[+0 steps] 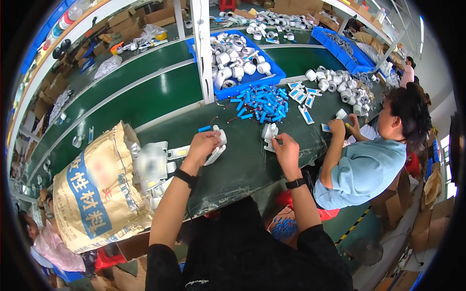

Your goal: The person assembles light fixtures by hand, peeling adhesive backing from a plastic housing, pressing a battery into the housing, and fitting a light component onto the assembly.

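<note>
My left hand (206, 144) is closed at a white plastic lamp-like housing (222, 137), its fingers pressed together against the part. A long white piece (215, 155) extends below that hand. Just beyond it lies a blue cylindrical battery (204, 128) with thin wires. To the right, my right hand (287, 149) pinches the edge of another white round-headed housing (269, 132), which sits over the dark green table (238, 169). A heap of blue wired batteries (264, 103) lies farther off. Small details between my fingers are hidden.
At left stands a large tan sack (97, 189) beside white housings (153, 162). A blue crate (276, 75) of white parts stands beyond a white post (203, 53). Flat white-and-blue pieces (306, 114) and white cups (354, 94) lie near a co-worker (364, 160) at right.
</note>
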`<state>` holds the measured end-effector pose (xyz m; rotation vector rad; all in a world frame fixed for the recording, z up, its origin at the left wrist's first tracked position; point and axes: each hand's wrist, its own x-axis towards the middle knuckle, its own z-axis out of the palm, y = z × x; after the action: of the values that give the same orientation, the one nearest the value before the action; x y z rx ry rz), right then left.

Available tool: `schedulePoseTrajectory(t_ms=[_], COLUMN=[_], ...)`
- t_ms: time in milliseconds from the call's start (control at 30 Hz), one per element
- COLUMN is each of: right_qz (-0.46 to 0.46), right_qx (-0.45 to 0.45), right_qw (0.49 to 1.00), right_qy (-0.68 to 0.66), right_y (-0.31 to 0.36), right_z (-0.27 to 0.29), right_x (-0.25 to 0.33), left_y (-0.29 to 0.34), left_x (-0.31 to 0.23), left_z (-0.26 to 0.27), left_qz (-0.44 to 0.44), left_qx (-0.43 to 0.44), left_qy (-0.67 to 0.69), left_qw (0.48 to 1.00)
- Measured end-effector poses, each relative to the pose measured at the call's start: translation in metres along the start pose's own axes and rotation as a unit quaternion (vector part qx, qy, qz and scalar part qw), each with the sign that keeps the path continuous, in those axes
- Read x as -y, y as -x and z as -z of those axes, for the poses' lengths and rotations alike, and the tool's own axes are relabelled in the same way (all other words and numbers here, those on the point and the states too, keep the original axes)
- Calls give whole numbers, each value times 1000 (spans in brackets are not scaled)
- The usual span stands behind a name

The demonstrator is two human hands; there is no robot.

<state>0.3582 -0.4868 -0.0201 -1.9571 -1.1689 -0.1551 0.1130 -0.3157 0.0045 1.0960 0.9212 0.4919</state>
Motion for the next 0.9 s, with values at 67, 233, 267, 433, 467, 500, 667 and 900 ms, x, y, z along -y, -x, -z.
schedulePoseTrajectory(t_ms=[67, 233, 267, 433, 467, 500, 667, 900], right_qz=[9, 5, 5, -71, -67, -67, -72, -48], right_qx=[-8, -10, -4, 29, 25, 35, 66, 71], right_qw=[1000, 1000, 1000, 997, 997, 997, 993, 993], right_qy=[-1, 2, 3, 18, 15, 19, 67, 76], right_y=[3, 6, 9, 28, 30, 32, 26, 26], right_z=[1, 9, 12, 29, 31, 34, 47, 45], right_x=[2, 0, -3, -12, -13, -12, -5, -8], left_y=[2, 4, 7, 35, 39, 41, 50, 71], left_x=[-2, -2, 2, 27, 29, 29, 29, 54], left_z=[0, 7, 7, 2, 2, 3, 3, -15], left_qz=[-4, 1, 5, -12, -4, -17, -39, -147], left_qx=[2, 6, 4, 15, 12, 12, 1, -68], left_qy=[-7, -16, -12, -12, -4, -36, -142, -248], left_qw=[1000, 1000, 1000, 1000, 1000, 999, 989, 955])
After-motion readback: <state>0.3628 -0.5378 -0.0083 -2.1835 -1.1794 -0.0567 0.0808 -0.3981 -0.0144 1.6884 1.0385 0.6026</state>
